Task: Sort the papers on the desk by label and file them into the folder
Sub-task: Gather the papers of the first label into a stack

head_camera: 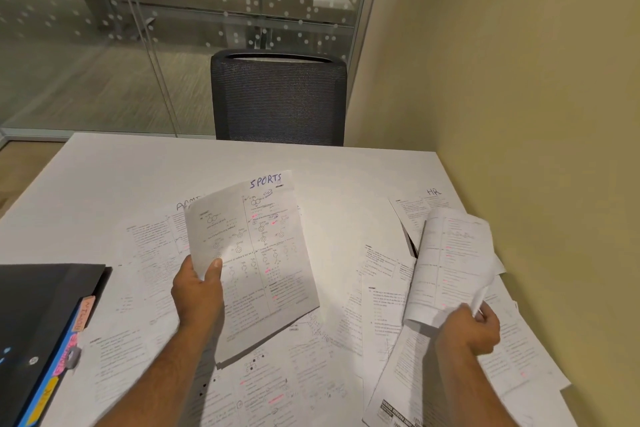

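My left hand (197, 291) grips the left edge of a printed sheet marked "SPORTS" (256, 253) and holds it tilted above the desk. My right hand (474, 326) grips the lower edge of a curled sheet (450, 263) lifted off the pile at the right. Beneath them, several printed papers (304, 364) lie spread over the white desk (138, 166). One paper at the back right is marked "HR" (433, 192). A partly hidden label (187, 204) starting with "A" shows behind the SPORTS sheet. The dark folder (38, 315) with coloured tabs lies shut at the left.
A dark mesh office chair (278, 97) stands at the desk's far edge. A yellowish wall (536, 114) runs along the right side of the desk. Glass partitions (104, 28) lie beyond the chair.
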